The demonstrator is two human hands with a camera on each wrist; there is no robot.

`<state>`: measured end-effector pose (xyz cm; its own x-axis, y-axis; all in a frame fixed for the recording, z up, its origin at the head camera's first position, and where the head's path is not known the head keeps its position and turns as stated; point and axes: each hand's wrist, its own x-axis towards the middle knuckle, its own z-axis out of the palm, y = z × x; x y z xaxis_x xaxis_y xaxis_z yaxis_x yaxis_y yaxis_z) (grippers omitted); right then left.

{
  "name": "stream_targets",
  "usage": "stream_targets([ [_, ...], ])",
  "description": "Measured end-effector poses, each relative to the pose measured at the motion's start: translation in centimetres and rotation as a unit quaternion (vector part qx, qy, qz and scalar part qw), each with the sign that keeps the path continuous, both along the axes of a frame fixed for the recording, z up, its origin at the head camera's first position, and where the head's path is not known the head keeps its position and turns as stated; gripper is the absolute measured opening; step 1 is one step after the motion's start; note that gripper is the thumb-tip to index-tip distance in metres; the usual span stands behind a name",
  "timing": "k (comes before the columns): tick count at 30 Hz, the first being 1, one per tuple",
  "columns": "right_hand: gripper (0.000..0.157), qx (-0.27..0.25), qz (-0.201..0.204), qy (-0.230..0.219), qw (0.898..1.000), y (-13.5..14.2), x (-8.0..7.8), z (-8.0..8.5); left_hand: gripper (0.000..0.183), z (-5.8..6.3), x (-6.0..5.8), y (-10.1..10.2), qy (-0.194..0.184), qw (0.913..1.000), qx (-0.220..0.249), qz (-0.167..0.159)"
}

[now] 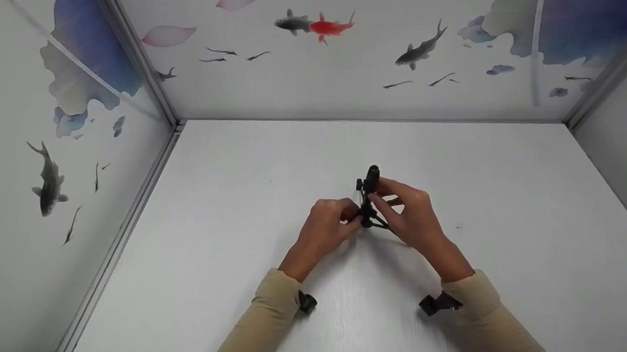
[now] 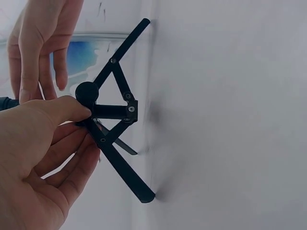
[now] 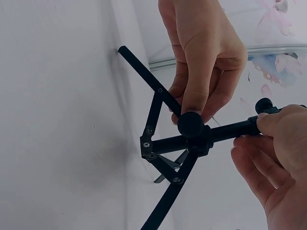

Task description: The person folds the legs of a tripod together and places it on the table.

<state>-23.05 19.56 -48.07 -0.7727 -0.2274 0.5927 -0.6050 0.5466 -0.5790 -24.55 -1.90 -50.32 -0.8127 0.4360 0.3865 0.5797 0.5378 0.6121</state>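
Note:
A small black tripod [image 2: 110,112] stands on the white table with its legs spread, in the middle of the head view. My left hand [image 1: 326,224] pinches it at the collar where the legs meet, thumb beside a round knob [image 3: 190,124]. Higher up, the thumb and fingers of my right hand [image 1: 411,213] hold the centre column [image 3: 235,130], close to a second, smaller knob [image 3: 264,106]. Braces [image 2: 121,79] link the legs to the foot of the column. The tripod's top end is partly hidden by my right hand in the wrist views.
The white table [image 1: 201,291] runs back to a wall panel [image 1: 341,87] painted with fish and leaves. Another painted panel [image 1: 14,259] rises along the left edge. Small black wrist cameras [image 1: 307,302] sit on both cuffs.

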Motion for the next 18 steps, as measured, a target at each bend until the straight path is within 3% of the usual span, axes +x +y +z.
stream_targets([
  [18,0.032,-0.001,-0.001,0.004,1.000,0.11,0.00,0.02,0.005,0.60,0.24,0.25,0.007,0.9995,0.029,0.013],
])
